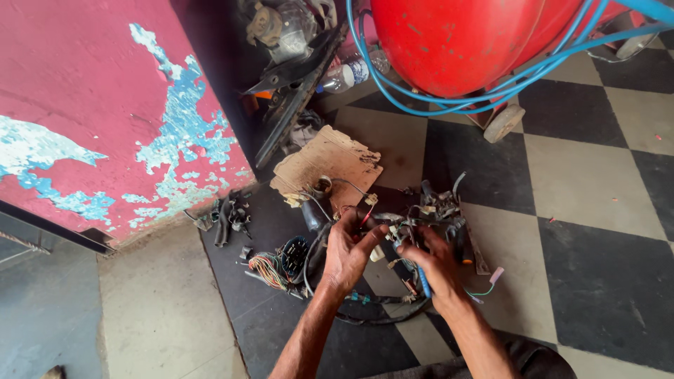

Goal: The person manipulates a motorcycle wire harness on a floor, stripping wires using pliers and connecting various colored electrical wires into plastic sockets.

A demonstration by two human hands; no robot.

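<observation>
Person is crouching over a wiring harness spread on the checkered floor, both hands working in the middle of the tangle. Left hand is lying palm-down w/ fingers spread and thumb out, pinching a small white connector at the fingertips; it's steadying the bundle so the plugs aren't shifting. Right hand is curled around a blue-handled tool, prob. a screwdriver, w/ the handle end sticking out below the fist and the tip buried among wires; can't tell what it's touching. Harness is sitting btwn the hands and a cardboard scrap, which is lying just behind it, partly under the wires. Multicolour wire bunch is trailing off to the left of the left wrist, near loose black parts at the foot of the peeling pink wall. Red tank w/ blue hose looped round it is standing well back. Clear bottle is lying beside it.
</observation>
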